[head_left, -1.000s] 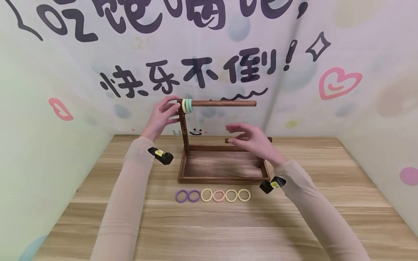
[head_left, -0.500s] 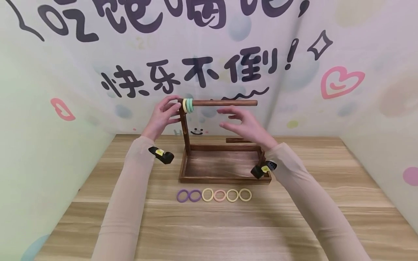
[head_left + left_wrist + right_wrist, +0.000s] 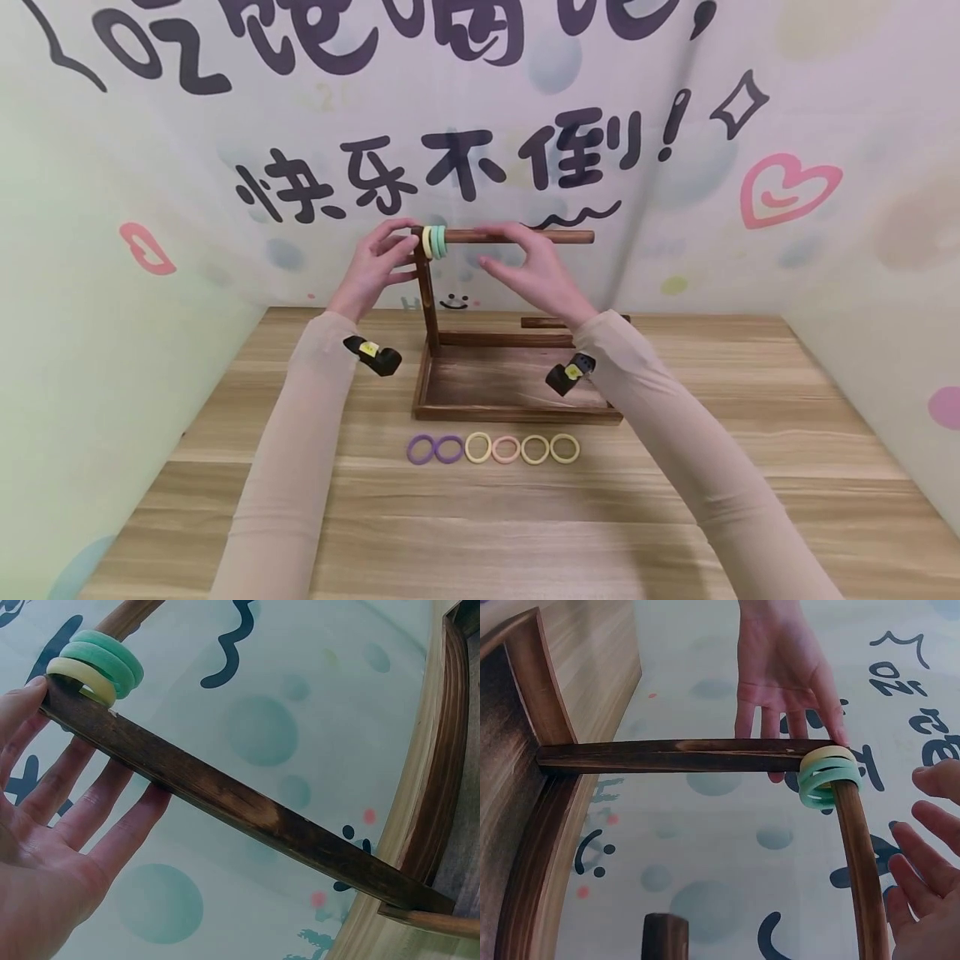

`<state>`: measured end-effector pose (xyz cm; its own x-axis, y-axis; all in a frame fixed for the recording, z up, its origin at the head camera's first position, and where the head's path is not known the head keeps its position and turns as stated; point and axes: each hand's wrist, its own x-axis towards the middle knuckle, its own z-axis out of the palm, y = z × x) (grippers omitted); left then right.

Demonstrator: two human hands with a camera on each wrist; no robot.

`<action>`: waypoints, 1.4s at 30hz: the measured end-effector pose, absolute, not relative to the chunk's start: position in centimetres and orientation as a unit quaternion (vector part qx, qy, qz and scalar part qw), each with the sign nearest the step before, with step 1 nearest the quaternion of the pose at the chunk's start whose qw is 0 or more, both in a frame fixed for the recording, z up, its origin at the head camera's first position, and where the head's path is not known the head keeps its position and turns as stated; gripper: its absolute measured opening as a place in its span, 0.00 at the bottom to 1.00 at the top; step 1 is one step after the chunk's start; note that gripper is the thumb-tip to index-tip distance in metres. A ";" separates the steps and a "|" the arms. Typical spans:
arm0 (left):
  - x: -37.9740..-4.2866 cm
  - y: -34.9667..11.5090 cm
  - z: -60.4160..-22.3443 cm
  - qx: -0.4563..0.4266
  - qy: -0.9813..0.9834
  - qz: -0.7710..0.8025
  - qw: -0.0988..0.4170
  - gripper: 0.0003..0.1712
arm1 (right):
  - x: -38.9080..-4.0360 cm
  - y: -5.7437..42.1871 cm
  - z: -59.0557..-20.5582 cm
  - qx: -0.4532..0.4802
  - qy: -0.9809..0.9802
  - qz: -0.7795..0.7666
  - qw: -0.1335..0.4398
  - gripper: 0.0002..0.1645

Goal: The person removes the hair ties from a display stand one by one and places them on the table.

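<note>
The dark wooden stand [image 3: 424, 300] has an upright post and a long top rod [image 3: 570, 237]. At the post's top my left hand [image 3: 375, 262] holds on, thumb at the end and fingers behind the wood in the left wrist view. One yellow hair tie [image 3: 81, 677] and two mint-green hair ties [image 3: 105, 656] hang round the rod, pushed up near the post. My right hand [image 3: 536, 271] is at the rod, right of these ties, with thumb and fingers spread apart and nothing held. In the right wrist view its fingers [image 3: 922, 877] are beside the rod.
Several hair ties lie in a row before the stand's tray [image 3: 517, 413]: two purple hair ties [image 3: 435, 449], yellow ones [image 3: 535, 462] and a pink hair tie [image 3: 506, 462]. A shorter peg [image 3: 547, 322] is low on the right. A printed sheet [image 3: 480, 108] hangs behind the table [image 3: 450, 533].
My right hand has risen and moved left, from above the short peg to the top rod. The left hand stays on the post, and the hair ties keep their places.
</note>
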<state>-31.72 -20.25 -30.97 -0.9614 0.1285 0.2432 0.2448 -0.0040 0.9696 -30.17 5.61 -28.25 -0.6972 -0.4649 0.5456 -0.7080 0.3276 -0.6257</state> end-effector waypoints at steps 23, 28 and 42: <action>-31.7 -20.2 -30.8 -0.134 -0.695 -0.705 0.045 0.15 | -32.8 1.4 -26.9 0.356 -0.835 0.395 0.137 0.22; -31.7 -20.2 -31.0 -0.132 -0.695 -0.705 0.047 0.14 | -32.9 0.9 -27.7 0.341 -0.859 0.336 0.183 0.23; -31.9 -20.2 -31.2 -0.143 -0.684 -0.713 0.048 0.13 | -32.4 -0.4 -28.5 0.280 -0.893 0.260 0.236 0.26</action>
<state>-31.92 -20.16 -31.19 -0.9544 0.1278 0.2699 0.2643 -0.0591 0.9626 -32.43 -0.43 -28.46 -0.7318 -0.3776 0.5674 -0.6231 0.7080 -0.3325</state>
